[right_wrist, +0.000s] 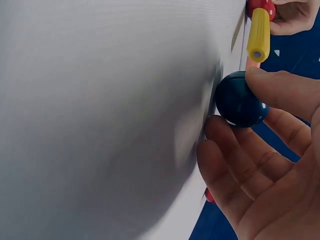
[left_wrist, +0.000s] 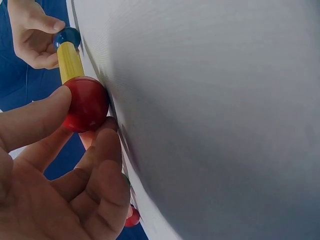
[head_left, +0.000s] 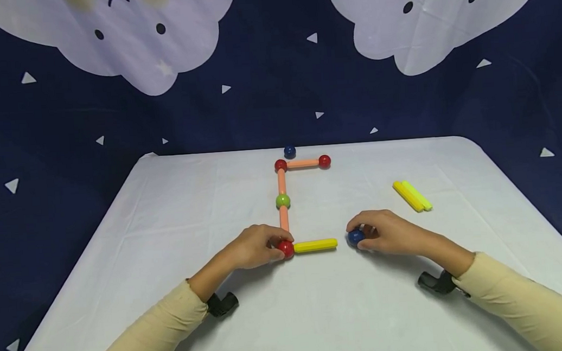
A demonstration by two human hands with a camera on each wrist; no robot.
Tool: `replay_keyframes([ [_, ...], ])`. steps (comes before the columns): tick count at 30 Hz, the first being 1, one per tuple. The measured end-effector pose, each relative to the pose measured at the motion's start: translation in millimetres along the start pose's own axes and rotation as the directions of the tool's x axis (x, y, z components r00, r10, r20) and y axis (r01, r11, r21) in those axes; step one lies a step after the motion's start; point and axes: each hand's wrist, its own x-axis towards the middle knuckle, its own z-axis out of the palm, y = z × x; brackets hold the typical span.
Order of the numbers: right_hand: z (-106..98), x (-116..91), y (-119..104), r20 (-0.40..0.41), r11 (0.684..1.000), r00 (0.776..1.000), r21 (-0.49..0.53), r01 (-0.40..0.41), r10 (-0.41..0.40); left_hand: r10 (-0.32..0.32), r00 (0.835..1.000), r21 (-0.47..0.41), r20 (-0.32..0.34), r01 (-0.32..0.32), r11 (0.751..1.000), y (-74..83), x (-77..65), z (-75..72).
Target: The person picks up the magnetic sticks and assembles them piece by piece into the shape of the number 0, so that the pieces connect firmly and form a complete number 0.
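Note:
My left hand (head_left: 255, 247) pinches a red ball (left_wrist: 89, 105) between thumb and fingers. From that ball a yellow stick (head_left: 315, 245) points right, and an orange stick (head_left: 284, 217) runs back to a green ball (head_left: 283, 201). Another orange stick (head_left: 282, 182) leads on to a red corner ball (head_left: 281, 165). There a third orange stick (head_left: 302, 163) extends right to a red ball (head_left: 325, 161). My right hand (head_left: 393, 234) grips a dark blue ball (right_wrist: 241, 100) on the table. A small gap separates this ball from the yellow stick's free end.
Two yellow sticks, one deeper yellow (head_left: 408, 196) and one brighter (head_left: 417, 195), lie side by side at the right. Another blue ball (head_left: 289, 152) sits by the far edge of the white table (head_left: 175, 204). Behind hangs a dark blue cloth (head_left: 276, 105) with clouds.

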Motion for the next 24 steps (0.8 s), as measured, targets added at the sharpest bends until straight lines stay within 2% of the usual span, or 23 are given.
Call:
replay_keyframes([
  [6,3,3,-5,0.011,1.000,1.000,0.014,0.008,-0.008,-0.011,1.000,0.004,0.000,0.011,1.000,1.8,0.8,0.4],
  [13,8,10,-12,0.056,0.999,0.998,0.040,0.018,-0.020,0.007,1.000,0.000,0.003,-0.007,1.000,1.7,1.4,-0.1],
  [24,9,11,-12,0.063,0.999,0.998,0.033,0.020,-0.022,0.009,1.000,-0.001,-0.004,-0.009,1.000,0.0,0.9,-0.3],
])
